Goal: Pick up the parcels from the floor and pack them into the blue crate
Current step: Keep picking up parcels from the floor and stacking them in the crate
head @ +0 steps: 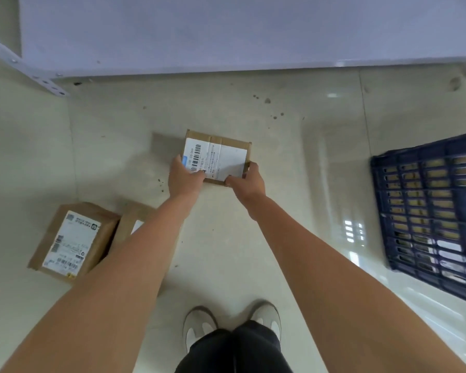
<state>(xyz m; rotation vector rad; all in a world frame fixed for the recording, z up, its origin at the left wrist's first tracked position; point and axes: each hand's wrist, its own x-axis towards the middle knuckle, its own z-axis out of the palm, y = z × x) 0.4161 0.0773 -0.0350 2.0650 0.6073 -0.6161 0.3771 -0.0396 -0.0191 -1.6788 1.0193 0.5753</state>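
Holding: in the head view your left hand (184,179) and right hand (249,181) each grip a near corner of one cardboard parcel (217,157), thumbs on its white shipping label, fingers curled round the sides.
Parcel position: it sits out on the open floor (226,238) or just above it; you cannot tell from this view whether it has lifted clear.
Step in hand: the pick-up of this parcel looks under way, with packing not yet done.
Blue crate: the blue crate (428,208) stands at your right, well apart from the parcel, its slatted wall facing you; something pale shows through the slots, but its contents are unclear.
Next move: you would likely raise the parcel level, swing it to your right over the crate rim, and lower it flat.
Waiting parcels: a second labelled parcel (70,242) lies on the floor at your left, with a third parcel (135,219) just beside it, partly hidden by your left forearm.
Surface: glossy pale tiles, speckled with dark spots near the wall and bright with reflections by the crate.
Room: a pale wall panel (226,30) runs across the top, with a perforated metal bracket (24,68) at the left corner; your pale shoes (199,324) stand at the bottom edge.
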